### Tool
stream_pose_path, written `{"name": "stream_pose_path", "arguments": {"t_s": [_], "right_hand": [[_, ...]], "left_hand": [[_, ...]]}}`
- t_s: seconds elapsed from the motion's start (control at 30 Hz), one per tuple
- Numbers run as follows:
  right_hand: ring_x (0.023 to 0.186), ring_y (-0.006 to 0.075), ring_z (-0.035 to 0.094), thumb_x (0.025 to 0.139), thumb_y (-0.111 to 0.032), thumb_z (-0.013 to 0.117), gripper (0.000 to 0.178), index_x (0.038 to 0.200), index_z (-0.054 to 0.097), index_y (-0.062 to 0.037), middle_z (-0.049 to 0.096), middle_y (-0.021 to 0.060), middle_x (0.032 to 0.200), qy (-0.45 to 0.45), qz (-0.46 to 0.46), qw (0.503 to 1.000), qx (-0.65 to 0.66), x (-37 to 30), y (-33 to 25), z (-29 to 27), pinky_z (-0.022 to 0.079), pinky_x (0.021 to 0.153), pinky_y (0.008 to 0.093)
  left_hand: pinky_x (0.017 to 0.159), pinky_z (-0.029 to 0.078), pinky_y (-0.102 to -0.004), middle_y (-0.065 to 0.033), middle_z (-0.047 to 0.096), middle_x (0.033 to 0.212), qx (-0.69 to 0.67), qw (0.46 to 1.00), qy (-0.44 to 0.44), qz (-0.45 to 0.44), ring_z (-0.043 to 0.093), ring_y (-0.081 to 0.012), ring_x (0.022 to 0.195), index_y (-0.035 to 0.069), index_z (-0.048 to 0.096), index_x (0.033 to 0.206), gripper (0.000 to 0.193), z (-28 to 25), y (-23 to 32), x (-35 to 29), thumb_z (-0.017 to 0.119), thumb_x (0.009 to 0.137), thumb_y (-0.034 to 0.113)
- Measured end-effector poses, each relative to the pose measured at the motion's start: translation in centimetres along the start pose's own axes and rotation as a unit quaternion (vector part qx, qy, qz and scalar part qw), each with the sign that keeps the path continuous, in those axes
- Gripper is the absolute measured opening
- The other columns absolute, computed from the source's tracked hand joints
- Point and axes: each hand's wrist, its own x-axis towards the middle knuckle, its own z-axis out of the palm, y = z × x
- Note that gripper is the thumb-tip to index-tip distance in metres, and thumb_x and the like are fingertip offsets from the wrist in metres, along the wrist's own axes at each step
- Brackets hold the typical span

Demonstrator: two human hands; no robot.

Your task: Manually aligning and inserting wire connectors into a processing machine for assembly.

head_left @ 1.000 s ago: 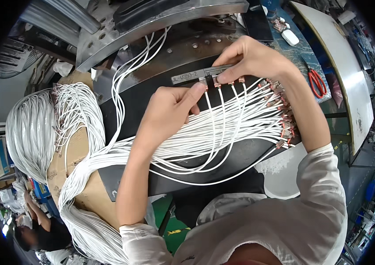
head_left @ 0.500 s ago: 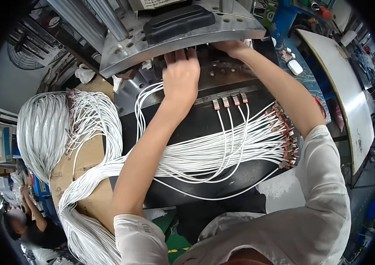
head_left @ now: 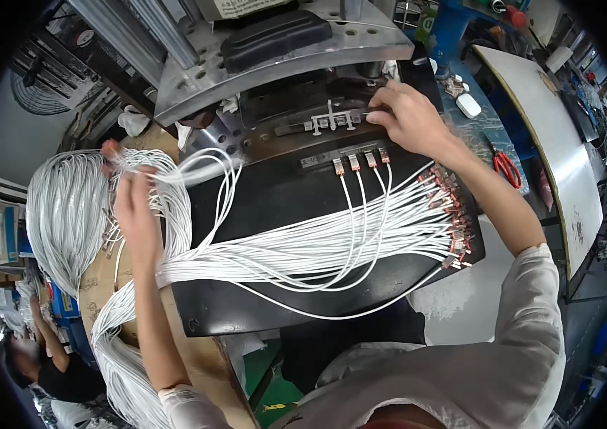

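My left hand (head_left: 137, 207), partly blurred, has closed on a few white cables (head_left: 199, 163) at the left, their orange-tipped ends smeared above the fingers. Those cables loop back to a thick bundle of white cables (head_left: 267, 254) lying across a black work surface (head_left: 260, 314). Under the press plate, my right hand (head_left: 410, 121) pinches the right end of a dark metal bar (head_left: 290, 129). A pale grey branched moulded piece (head_left: 332, 119) sits along that bar. Just nearer, several cable connectors (head_left: 362, 160) stand in a row at a small metal holder (head_left: 315, 161).
Above the hands hangs a thick metal press plate (head_left: 282, 71) carrying a black pad (head_left: 275, 41). More connectors (head_left: 453, 214) fan out at the right. Coiled white cables (head_left: 66, 214) lie far left. Red-handled cutters (head_left: 507, 170) and a white case (head_left: 468, 106) rest on the blue bench.
My left hand has come out from under the press plate and swung left with cables in it. The right hand has drawn back toward me, and the bar with the moulded piece now shows.
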Motion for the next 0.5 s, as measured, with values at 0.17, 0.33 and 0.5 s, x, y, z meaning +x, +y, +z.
{"name": "stream_pose_path", "arguments": {"t_s": [0.17, 0.33, 0.5], "right_hand": [[0.09, 0.0369, 0.066, 0.091, -0.014, 0.072, 0.017, 0.098, 0.072, 0.0019, 0.068, 0.0169, 0.095, 0.011, -0.079, 0.974, 0.212, 2.1, -4.5, -0.4, 0.052, 0.079, 0.0452], [0.081, 0.0312, 0.068, 0.095, -0.015, 0.071, 0.02, 0.101, 0.071, 0.0032, 0.071, 0.0162, 0.089, -0.212, -0.057, 0.949, 0.227, 1.5, -6.5, -8.2, 0.054, 0.078, 0.0363], [0.103, 0.0327, 0.068, 0.096, -0.024, 0.073, 0.03, 0.114, 0.072, -0.0003, 0.07, 0.0156, 0.112, -0.197, -0.005, 0.98, 0.021, -2.8, -1.2, -7.2, 0.054, 0.092, 0.0414]], "left_hand": [[0.1, 0.049, -0.0429, -0.0187, 0.064, 0.132, 0.163, 0.982, 0.089, 0.013, 0.062, -0.031, 0.119, 0.001, 0.06, 0.136, 0.041, 0.9, -2.2, -2.0, 0.066, 0.101, 0.022], [0.096, 0.049, -0.0419, -0.0139, 0.071, 0.116, 0.141, 0.968, -0.144, 0.148, 0.067, -0.0342, 0.108, 0.002, 0.072, 0.111, 0.027, 5.2, 2.5, -7.7, 0.077, 0.09, 0.017], [0.103, 0.039, -0.0473, -0.0097, 0.068, 0.118, 0.096, 0.941, -0.222, 0.236, 0.06, -0.0289, 0.116, 0.003, 0.07, 0.115, 0.039, 13.4, 6.0, -5.4, 0.079, 0.087, 0.03]]}}
